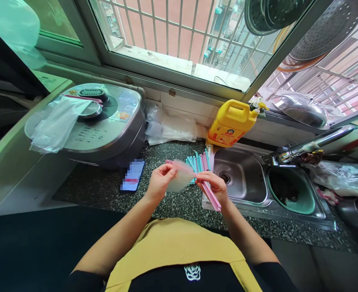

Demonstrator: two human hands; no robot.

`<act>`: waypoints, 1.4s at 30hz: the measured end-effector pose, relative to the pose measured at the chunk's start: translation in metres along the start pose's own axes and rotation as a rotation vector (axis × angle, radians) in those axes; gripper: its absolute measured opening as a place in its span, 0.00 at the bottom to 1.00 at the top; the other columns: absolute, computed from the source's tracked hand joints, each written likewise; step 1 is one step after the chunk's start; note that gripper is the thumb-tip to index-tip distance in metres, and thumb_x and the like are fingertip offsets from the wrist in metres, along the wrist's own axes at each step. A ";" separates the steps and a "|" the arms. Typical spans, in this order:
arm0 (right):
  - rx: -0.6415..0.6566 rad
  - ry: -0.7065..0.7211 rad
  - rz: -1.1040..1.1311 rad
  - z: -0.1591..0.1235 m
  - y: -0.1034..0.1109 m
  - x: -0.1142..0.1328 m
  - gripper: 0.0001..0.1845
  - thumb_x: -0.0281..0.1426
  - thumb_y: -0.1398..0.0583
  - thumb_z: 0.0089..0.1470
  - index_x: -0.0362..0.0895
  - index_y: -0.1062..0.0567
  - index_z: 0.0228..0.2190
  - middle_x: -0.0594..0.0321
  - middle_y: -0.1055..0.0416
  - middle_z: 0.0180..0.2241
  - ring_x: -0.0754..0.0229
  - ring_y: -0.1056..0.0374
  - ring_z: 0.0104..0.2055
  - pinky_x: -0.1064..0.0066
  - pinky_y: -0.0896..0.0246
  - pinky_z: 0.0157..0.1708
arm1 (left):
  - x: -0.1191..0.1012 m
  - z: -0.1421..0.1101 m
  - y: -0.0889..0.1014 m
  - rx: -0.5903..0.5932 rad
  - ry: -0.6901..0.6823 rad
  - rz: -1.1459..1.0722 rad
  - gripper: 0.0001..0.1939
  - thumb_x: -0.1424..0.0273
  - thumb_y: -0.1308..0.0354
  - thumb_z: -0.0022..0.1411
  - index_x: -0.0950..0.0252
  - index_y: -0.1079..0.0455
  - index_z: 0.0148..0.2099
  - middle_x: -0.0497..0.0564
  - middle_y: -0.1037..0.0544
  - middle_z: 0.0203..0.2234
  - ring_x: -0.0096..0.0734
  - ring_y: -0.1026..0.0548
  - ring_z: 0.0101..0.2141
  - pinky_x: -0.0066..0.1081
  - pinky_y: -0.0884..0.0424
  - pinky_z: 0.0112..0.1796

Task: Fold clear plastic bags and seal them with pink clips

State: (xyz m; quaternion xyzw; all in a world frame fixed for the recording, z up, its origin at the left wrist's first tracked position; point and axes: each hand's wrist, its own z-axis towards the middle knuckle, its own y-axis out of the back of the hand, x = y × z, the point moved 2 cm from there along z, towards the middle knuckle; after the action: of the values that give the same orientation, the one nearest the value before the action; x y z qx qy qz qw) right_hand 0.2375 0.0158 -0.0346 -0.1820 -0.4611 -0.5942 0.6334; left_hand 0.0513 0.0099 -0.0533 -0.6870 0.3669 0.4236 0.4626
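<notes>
My left hand (pixel 160 181) pinches one edge of a small translucent plastic bag (pixel 179 182) above the counter. A pink strip runs along the bag's upper edge, partly covered by my fingers. Closed around long pink bag-sealing clips (pixel 212 196), my right hand (pixel 215 185) has its fingertips at the bag's right corner. Whether those fingertips also grip the bag, I cannot tell. Behind my hands lies a row of teal and pink bag-sealing clips (pixel 198 161) on the counter, partly hidden by the bag and right hand.
A rice cooker (pixel 127 134) stands at left, with a clipped plastic bag (pixel 59 123) on its lid. A phone (pixel 133 176) lies before it. Plastic bags (pixel 174 125) rest by the wall. A yellow jug (pixel 230 123) stands behind the sink (pixel 242 170), which holds a green basin (pixel 308 205).
</notes>
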 end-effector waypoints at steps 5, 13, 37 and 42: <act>-0.078 -0.164 0.087 -0.008 -0.010 -0.007 0.12 0.33 0.38 0.53 0.46 0.25 0.41 0.58 0.25 0.35 0.62 0.28 0.33 0.69 0.29 0.34 | 0.001 -0.004 0.001 -0.047 -0.072 0.040 0.12 0.63 0.35 0.42 0.67 0.31 0.21 0.45 0.31 0.17 0.22 0.37 0.21 0.24 0.39 0.25; -0.211 -0.269 0.029 0.001 -0.034 -0.005 0.13 0.38 0.37 0.50 0.45 0.27 0.37 0.60 0.27 0.36 0.63 0.31 0.31 0.69 0.31 0.33 | 0.001 -0.012 0.005 -0.119 -0.208 0.157 0.10 0.64 0.36 0.46 0.65 0.29 0.23 0.47 0.28 0.22 0.26 0.33 0.26 0.26 0.36 0.31; -0.264 -0.489 0.133 0.014 -0.041 -0.022 0.11 0.39 0.39 0.51 0.43 0.28 0.29 0.66 0.31 0.22 0.66 0.35 0.23 0.74 0.38 0.23 | 0.001 0.002 0.016 -0.120 0.049 -0.097 0.19 0.60 0.29 0.33 0.66 0.28 0.24 0.45 0.27 0.19 0.21 0.32 0.22 0.24 0.34 0.27; -0.067 -0.362 0.285 0.016 -0.028 -0.023 0.24 0.38 0.34 0.45 0.48 0.31 0.45 0.59 0.27 0.40 0.64 0.29 0.32 0.70 0.30 0.33 | -0.003 0.006 0.018 -0.162 0.087 -0.151 0.19 0.61 0.29 0.30 0.67 0.31 0.22 0.42 0.31 0.16 0.18 0.36 0.19 0.21 0.39 0.22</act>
State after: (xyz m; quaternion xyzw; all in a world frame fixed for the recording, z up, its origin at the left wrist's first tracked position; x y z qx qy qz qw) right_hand 0.2088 0.0357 -0.0538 -0.3697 -0.5169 -0.4712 0.6116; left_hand 0.0332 0.0107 -0.0579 -0.7655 0.2985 0.3857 0.4197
